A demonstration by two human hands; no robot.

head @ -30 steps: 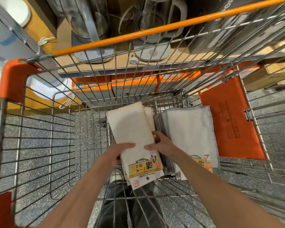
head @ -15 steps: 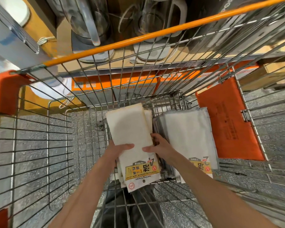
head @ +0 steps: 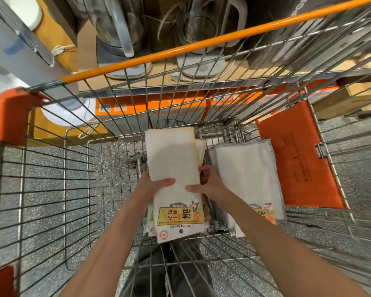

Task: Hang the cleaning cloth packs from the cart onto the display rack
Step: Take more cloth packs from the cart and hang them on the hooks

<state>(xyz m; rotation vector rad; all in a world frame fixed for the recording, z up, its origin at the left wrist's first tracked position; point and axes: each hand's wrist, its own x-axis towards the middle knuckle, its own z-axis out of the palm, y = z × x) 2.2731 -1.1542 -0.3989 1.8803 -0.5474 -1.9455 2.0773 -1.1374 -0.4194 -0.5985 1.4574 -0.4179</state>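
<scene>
Two bare forearms reach down from the near edge into a wire shopping cart (head: pixel 51 189). The left hand (head: pixel 152 187) holds the left edge of a cream cleaning cloth pack (head: pixel 171 163), thumb laid flat across its face and the other fingers hidden beneath. The right hand (head: pixel 208 183) pinches the pack's right edge, thumb on top and fingers curled behind. Both grips sit about midway along the pack, so its yellow label card (head: pixel 178 215), with a small hang hole near the bottom edge, points back toward the person, and the plain cloth end points away.

More cream packs lie stacked beneath it on the cart floor. Just to the right, touching or nearly so, lies a stack of grey-edged cloth packs (head: pixel 246 174), and beyond that an orange flap (head: pixel 296 159) leans on the cart wall.

To do this step well, likely lifting one pack free, the thumbs should separate only the top pack from those under it, then raise it level so the stack does not slide. The hang hole is at the near end, so the pack will probably need turning before it meets a hook.

Farther off, past the orange cart handle (head: pixel 201 46), shelves carry glass kettles (head: pixel 116 28) and orange boxes (head: pixel 176 110). No display rack is in view.
</scene>
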